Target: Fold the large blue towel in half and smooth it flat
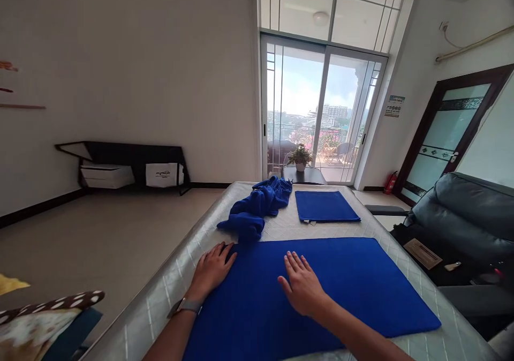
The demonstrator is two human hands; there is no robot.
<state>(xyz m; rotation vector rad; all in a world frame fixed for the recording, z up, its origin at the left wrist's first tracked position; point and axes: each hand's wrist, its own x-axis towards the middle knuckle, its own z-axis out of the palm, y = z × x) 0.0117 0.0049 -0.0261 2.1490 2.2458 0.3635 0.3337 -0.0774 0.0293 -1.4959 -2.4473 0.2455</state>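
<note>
The left hand (213, 269) and right hand (304, 286) rest flat, gripping nothing; uneven pushing could wrinkle the blue towel (357, 283) toward the left edge of the mattress (158, 296).

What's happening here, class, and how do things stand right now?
A person is resting both hands on a large, flat blue cloth laid on a pale, quilted mattress. The left hand lies at its far left corner; the right hand lies nearer its middle, fingers extended. Beyond it are a crumpled heap of blue cloth and, to the right, a smaller, neat blue cloth rectangle.
</note>
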